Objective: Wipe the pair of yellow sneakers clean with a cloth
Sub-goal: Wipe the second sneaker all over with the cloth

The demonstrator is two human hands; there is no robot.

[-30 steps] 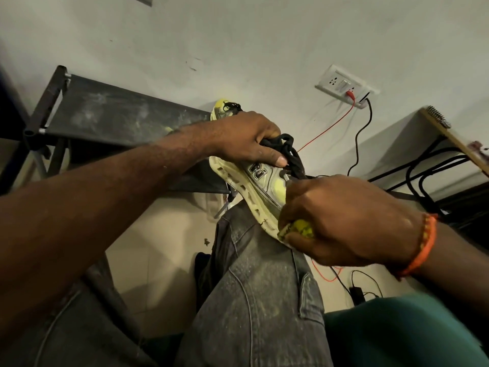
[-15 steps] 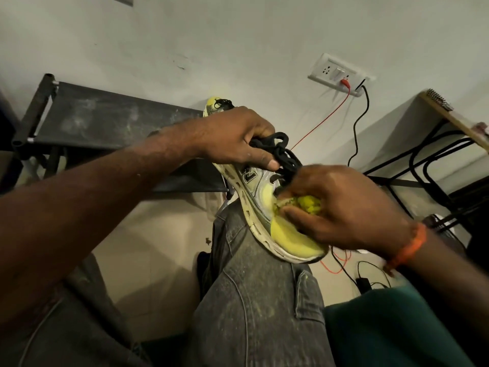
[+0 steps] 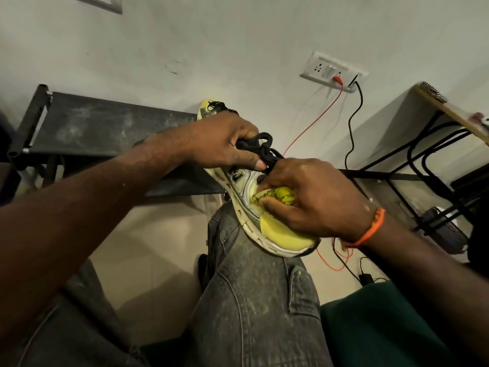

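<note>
Scrubbing upward now: my right hand, fingers pinching the balled yellow-green cloth, has slid from toe to midfoot of the yellow mesh sneaker on my knee, left hand gripping its collar, toe seemingly done

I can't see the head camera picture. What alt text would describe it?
A person's right hand presses a crumpled yellow cloth against the side of a yellow sneaker resting on their jeans-clad knee, while the left hand grips the shoe by its black laces.
</note>
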